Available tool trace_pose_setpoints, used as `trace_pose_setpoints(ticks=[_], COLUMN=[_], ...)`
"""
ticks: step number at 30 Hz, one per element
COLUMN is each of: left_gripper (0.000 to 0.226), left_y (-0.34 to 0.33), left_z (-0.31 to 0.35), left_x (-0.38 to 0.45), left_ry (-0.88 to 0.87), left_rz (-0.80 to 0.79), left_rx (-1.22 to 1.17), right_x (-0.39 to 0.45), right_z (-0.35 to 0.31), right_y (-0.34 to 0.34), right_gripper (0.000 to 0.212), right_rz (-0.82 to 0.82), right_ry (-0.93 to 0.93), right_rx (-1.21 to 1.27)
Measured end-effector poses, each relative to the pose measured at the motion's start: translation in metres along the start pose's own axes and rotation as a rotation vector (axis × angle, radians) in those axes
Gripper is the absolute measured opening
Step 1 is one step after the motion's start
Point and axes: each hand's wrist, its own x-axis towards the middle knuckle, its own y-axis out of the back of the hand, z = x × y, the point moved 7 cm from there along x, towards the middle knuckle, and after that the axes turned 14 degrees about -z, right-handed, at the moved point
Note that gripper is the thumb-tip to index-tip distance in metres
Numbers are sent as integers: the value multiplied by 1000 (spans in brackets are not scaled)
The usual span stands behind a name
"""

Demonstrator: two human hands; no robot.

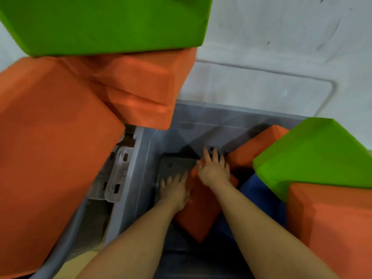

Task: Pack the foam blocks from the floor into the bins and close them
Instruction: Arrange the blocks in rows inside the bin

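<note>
So both hands are down inside the clear grey bin (pixel 141 158), working on an orange foam block (pixel 201 214) that sits tilted near the bottom of it. The left hand (pixel 177 192) lies on the block's left edge with fingers spread and mostly straight, tips reaching onto the dark bin floor (pixel 175 166), so it looks more like pressing than grabbing. The right hand (pixel 214 170) is on the far corner of the same block, fingers spread and a bit curled over the edge; can't really tell if it's gripping or just pushing, the frame is blurry there.

Right next to that block, to the right, there's a blue block (pixel 259 194) lying low in the bin, and beyond the right hand another orange block (pixel 253 150) leaning against the bin's far wall. On the right side a green block (pixel 314 154) sits on top of a bigger orange block (pixel 330 224), both high up at the bin's right edge and close to the camera.

On the left, outside the bin wall, a huge orange block (pixel 52 158) fills the frame, with another orange one (pixel 141 87) stacked behind it and a green block (pixel 104 23) on top of that. Between that pile and the bin you can see a clear plastic latch (pixel 118 176) hanging off the bin's side. Pale grey floor (pixel 281 47) behind everything.
</note>
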Motion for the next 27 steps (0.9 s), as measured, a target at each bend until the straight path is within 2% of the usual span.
trace_pose_setpoints(ticks=[2, 6, 13, 19, 24, 27], left_gripper=[58, 49, 50, 59, 66, 62], left_y=[-8, -6, 12, -11, -15, -15], left_z=[-3, -4, 3, -3, -4, -3], left_x=[2, -5, -20, -5, 1, 3], left_ry=[-14, -42, -79, -53, -58, -68], left_rz=[24, 147, 278, 76, 4, 26], left_rx=[-66, -234, -168, -299, -204, -209], right_x=[-5, -8, 14, 3, 0, -4], right_z=[4, 14, -2, 0, 19, 16], right_y=[-3, -16, -9, -11, -32, -28], right_gripper=[57, 60, 62, 62, 69, 66], right_rz=[17, -82, -165, -185, -303, -314], right_ry=[16, 8, -29, 74, -54, -15], right_rx=[-19, -35, 21, -43, -79, -89])
